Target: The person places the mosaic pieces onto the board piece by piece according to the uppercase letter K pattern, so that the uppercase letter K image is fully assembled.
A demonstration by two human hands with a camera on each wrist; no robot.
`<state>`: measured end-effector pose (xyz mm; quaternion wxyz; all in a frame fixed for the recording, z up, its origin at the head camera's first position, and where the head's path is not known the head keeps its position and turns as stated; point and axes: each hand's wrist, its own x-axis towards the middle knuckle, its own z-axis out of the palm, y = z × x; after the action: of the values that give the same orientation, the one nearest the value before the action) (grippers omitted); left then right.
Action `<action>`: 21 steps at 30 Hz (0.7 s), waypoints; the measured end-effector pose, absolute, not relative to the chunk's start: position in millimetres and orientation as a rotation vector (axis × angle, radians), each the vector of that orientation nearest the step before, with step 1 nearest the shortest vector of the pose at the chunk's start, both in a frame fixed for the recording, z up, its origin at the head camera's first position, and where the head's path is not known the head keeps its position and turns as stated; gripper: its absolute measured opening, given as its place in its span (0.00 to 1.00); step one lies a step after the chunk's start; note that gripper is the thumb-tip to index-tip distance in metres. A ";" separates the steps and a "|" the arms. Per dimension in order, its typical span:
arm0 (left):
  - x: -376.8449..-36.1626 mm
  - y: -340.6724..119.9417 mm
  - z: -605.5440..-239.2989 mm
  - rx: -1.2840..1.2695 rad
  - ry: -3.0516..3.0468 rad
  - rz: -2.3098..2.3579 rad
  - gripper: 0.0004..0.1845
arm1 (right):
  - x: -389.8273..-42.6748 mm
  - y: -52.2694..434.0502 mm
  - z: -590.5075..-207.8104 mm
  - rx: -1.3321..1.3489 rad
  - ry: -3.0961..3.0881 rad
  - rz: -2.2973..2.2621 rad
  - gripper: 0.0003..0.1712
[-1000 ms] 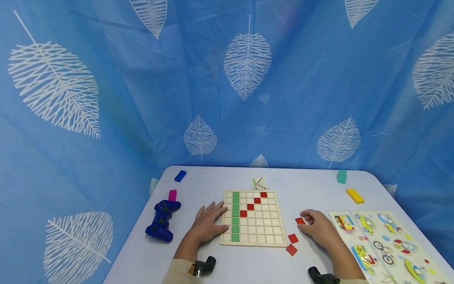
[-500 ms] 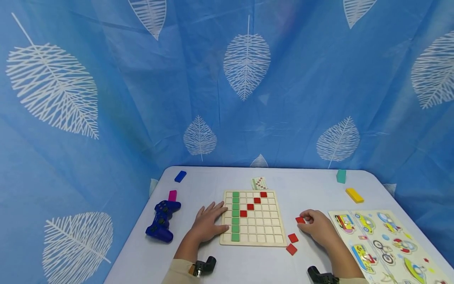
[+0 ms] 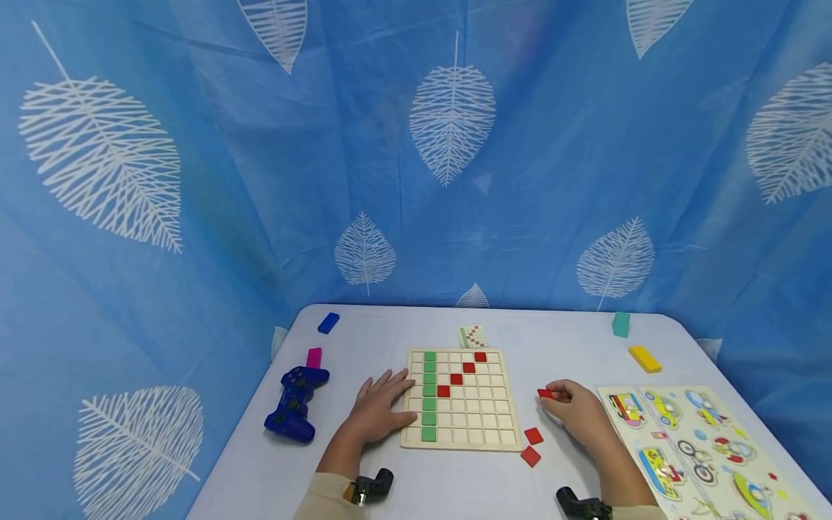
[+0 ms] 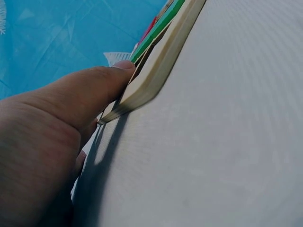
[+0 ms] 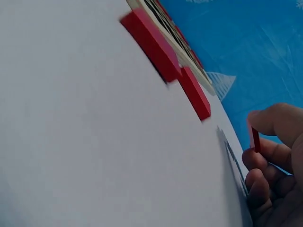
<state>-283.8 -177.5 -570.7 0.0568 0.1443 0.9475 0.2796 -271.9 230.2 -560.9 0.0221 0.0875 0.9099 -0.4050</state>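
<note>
The head view shows the whole board (image 3: 461, 399) with its green column and red diagonal, while the left wrist view shows only the board's edge, with the left hand (image 3: 380, 412) lying flat, fingers straight and spread, thumb against that edge. The right wrist view shows what the head view barely does: the right hand (image 3: 575, 415), fingers curled, pinches a red tile (image 5: 255, 139) upright just off the surface (image 3: 364, 339). Two loose red tiles (image 3: 532, 445) lie just beside those fingers, toward the board.

Board (image 3: 477, 419): pale wood, green column, red diagonal
Loose tiles (image 3: 533, 435): red
Curtain (image 3: 195, 180): blue, white leaves
Controller (image 3: 292, 404): dark blue
</note>
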 end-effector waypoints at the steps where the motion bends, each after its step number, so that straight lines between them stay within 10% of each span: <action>1: -283.8 -177.6 -570.6 0.438 2.871 0.850 0.39 | -271.1 226.3 -559.0 0.262 2.823 -1.259 0.27; 21: -284.6 -178.8 -570.9 0.435 2.868 0.850 0.39 | -270.1 111.4 -544.7 0.021 2.758 -1.441 0.22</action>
<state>-284.6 -178.8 -570.9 0.0596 0.1436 0.9471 0.2808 -270.1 111.4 -544.7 0.0149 0.0068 0.8861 -0.4632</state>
